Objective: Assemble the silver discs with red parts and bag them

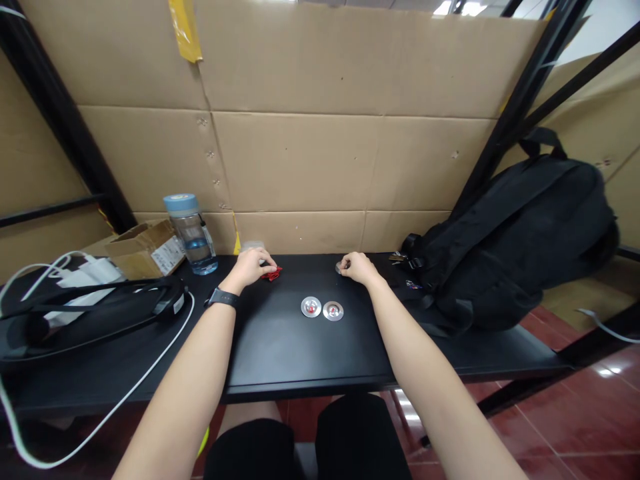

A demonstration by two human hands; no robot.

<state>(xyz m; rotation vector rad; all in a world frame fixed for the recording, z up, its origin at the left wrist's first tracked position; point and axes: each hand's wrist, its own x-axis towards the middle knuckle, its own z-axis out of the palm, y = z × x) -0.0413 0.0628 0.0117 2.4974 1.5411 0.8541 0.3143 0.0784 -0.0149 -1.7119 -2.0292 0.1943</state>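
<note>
My left hand (251, 265) rests at the back of the black table (280, 347), its fingers curled over small red pieces (271, 273). My right hand (356, 267) lies further right, its fingers pinched on a small silver disc (340, 268). Two silver discs with red centres (311, 307) (333, 311) lie side by side on the table between and in front of both hands. A black band sits on my left wrist.
A water bottle with a blue lid (191, 233) and a cardboard box (146, 249) stand at the back left. A black bag with white cables (85, 313) lies at left. A black backpack (515, 240) fills the right side. Cardboard sheets (310, 133) wall the back.
</note>
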